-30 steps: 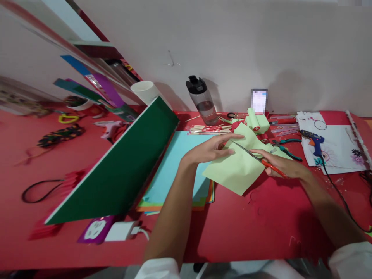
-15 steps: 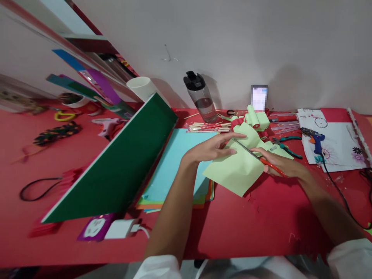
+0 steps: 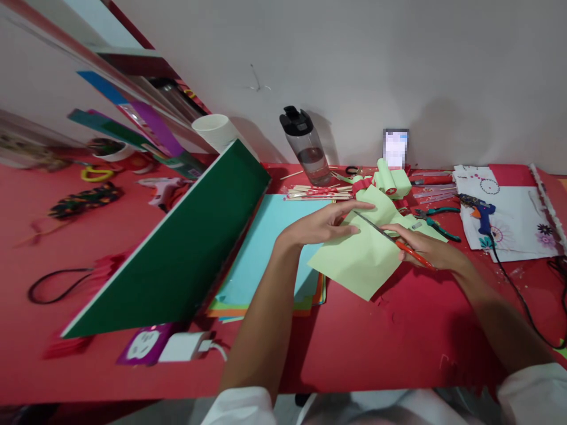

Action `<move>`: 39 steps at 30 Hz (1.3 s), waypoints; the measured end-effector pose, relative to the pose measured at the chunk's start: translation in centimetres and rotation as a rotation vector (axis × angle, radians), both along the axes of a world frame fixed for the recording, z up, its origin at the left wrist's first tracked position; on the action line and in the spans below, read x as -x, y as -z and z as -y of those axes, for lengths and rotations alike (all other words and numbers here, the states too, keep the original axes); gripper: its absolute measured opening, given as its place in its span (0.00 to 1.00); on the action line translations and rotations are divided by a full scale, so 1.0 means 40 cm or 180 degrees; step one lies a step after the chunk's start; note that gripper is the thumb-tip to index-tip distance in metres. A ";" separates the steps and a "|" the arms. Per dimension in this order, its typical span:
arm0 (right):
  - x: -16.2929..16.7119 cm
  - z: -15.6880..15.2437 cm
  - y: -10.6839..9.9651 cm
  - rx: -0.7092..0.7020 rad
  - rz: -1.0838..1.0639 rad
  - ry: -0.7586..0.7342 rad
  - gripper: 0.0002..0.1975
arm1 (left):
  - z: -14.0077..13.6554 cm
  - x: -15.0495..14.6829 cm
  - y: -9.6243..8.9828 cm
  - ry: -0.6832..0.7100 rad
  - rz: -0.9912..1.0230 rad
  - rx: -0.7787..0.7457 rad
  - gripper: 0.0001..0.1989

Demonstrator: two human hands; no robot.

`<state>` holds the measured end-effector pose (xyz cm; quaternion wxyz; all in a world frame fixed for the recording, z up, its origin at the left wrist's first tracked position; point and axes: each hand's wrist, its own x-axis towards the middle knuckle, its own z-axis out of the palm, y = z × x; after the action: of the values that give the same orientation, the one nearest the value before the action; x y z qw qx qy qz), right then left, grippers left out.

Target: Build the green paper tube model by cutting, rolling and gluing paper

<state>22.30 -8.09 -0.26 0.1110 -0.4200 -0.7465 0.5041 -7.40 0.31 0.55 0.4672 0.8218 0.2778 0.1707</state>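
Observation:
A sheet of light green paper [image 3: 361, 265] lies tilted above the red table, creased near its middle. My left hand [image 3: 325, 224] holds it at the upper left, thumb and index finger stretched apart on either side of the cut line. With my right hand [image 3: 427, 249] I grip scissors [image 3: 376, 229] by their orange-red handles. Their blades run across the paper, and the tips point between my left thumb and index finger. My other left fingers are largely hidden. Behind the sheet stands a light green paper model [image 3: 394, 182] with a rolled piece on it.
Coloured paper [image 3: 248, 260] is stacked on the left beside a leaning green board [image 3: 177, 254]. A water bottle [image 3: 308, 150] and wooden sticks [image 3: 316, 193] are behind. To the right lie pliers [image 3: 438, 227] and a blue glue gun [image 3: 484, 215] with a cord.
The scissors and both hands stay almost in place; the right fingers shift slightly around the handles. The view moves very slightly.

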 end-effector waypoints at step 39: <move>-0.001 -0.007 -0.002 -0.0234 0.0216 -0.0338 0.41 | -0.001 -0.015 0.002 0.0151 -0.0001 0.0183 0.26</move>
<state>22.33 -7.79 -0.19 0.0741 -0.3923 -0.7890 0.4670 -6.79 0.34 0.46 0.4944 0.8145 0.2631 0.1515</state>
